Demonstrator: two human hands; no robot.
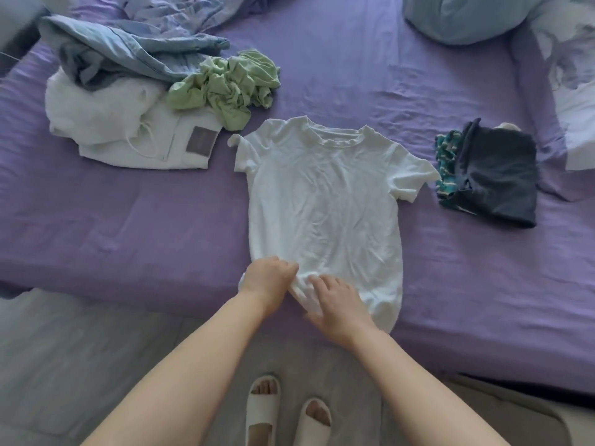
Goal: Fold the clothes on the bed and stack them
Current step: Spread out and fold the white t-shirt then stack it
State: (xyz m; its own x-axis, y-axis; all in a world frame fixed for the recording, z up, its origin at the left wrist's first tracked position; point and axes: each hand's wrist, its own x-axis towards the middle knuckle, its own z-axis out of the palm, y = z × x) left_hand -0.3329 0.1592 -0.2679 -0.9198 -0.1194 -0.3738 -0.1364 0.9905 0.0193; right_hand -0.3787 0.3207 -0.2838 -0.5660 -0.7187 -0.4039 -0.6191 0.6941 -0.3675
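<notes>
Most of the job looks undone, judging by how the clothes lie on the bed [161, 220], which is covered in a purple sheet. The largest heap sits at the far left: a crumpled blue garment [128, 46] lies on top of a white garment [106, 123] with a drawstring and a grey patch, and neither looks properly folded. A bunched green garment [228, 85] rests against that heap, just beside the shoulder of the shirt, and it is plainly unfolded.

In the middle lies a white T-shirt [325, 201], spread flat with its neck away from the person, both short sleeves out to the sides and its hem hanging over the near edge of the bed. This seems to be the piece in hand, laid out but not yet folded.

To the right, well apart from the heap, is the only sign of finished work: a small stack [489, 175] with a dark folded piece on top and a teal patterned piece showing beneath its left edge. So I judge two items done and at least four left.

The left hand [270, 281] has its fingers curled at the hem's left corner, apparently pinching the cloth. The right hand [335, 304] lies just beside it with fingers loosely spread on the bunched hem, pressing rather than gripping, though I cannot tell for sure.
</notes>
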